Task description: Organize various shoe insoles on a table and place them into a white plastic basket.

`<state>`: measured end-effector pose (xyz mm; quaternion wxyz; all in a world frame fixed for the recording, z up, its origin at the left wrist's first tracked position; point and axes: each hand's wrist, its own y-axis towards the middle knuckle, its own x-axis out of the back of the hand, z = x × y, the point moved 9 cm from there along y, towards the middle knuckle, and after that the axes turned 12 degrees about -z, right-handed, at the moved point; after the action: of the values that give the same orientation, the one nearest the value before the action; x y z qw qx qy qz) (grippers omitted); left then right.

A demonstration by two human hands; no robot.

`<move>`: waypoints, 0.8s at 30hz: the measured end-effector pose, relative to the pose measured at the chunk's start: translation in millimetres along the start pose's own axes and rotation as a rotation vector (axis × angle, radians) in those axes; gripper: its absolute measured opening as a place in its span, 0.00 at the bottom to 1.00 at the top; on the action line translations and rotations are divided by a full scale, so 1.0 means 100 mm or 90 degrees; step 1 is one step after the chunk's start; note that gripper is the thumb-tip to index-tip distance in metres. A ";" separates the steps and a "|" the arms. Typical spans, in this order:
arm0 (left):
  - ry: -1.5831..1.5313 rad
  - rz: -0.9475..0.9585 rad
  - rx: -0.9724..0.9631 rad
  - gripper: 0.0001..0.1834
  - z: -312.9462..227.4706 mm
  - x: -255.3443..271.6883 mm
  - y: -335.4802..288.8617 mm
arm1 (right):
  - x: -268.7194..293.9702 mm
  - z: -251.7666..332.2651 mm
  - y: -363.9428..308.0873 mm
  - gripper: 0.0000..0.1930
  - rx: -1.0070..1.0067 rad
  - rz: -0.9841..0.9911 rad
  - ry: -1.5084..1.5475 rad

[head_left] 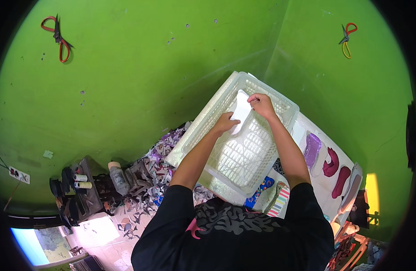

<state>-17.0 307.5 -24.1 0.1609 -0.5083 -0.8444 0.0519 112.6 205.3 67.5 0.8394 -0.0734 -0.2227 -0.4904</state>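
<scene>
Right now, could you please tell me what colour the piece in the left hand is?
The piece is white, best seen in the head view.

You wore a black shirt [244, 253], well back from your left hand [226, 123] and right hand [262, 105]. Its short sleeves were plain black: the left sleeve [176, 207] ended near the elbow behind your left hand, the right sleeve [307, 203] likewise behind your right. From those hems to the fingertips, you were bare. Straight back from both hands, a dark grey print [233, 217] of wavy, rounded blotches crossed the cloth. A pink mark [195, 229] with curved points sat beside it, back and left of your left hand.
</scene>
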 end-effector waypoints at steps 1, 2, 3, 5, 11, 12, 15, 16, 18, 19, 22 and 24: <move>0.002 0.000 0.001 0.15 0.06 0.01 0.04 | -0.04 -0.05 0.05 0.07 -0.001 0.000 0.002; 0.026 -0.044 -0.003 0.14 0.12 0.08 0.08 | -0.06 -0.09 0.08 0.07 0.022 -0.022 -0.053; 0.050 -0.088 -0.007 0.13 0.18 0.15 0.13 | -0.08 -0.12 0.11 0.08 0.046 -0.043 -0.108; 0.053 -0.113 -0.007 0.13 0.28 0.16 0.23 | -0.14 -0.35 0.21 0.08 0.058 -0.048 -0.142; 0.257 -0.160 -0.038 0.15 0.20 0.21 0.33 | -0.23 -0.72 0.34 0.09 0.039 -0.061 -0.246; 0.261 -0.167 -0.038 0.15 0.15 0.21 0.34 | -0.22 -0.74 0.35 0.10 0.053 -0.071 -0.259; 0.233 -0.183 -0.079 0.12 0.00 0.17 0.32 | -0.30 -0.78 0.39 0.15 0.054 -0.055 -0.250; 0.198 -0.197 -0.121 0.10 -0.07 0.18 0.31 | -0.33 -0.77 0.40 0.15 0.054 -0.056 -0.248; 0.206 -0.215 -0.142 0.09 -0.11 0.20 0.28 | -0.45 -0.72 0.37 0.18 0.095 -0.012 -0.252; 0.212 -0.233 -0.161 0.08 -0.13 0.22 0.26 | -0.47 -0.72 0.37 0.18 0.098 -0.013 -0.250; 0.328 -0.237 -0.210 0.07 -0.19 0.21 0.25 | -0.47 -0.69 0.37 0.22 0.130 -0.041 -0.272; 0.355 -0.231 -0.205 0.07 -0.20 0.18 0.23 | -0.47 -0.73 0.39 0.23 0.133 -0.029 -0.279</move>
<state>1.3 332.5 -7.0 0.3093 -0.3635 -0.8420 -0.2517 148.5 237.3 -14.7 0.7625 -0.0859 -0.4508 -0.4561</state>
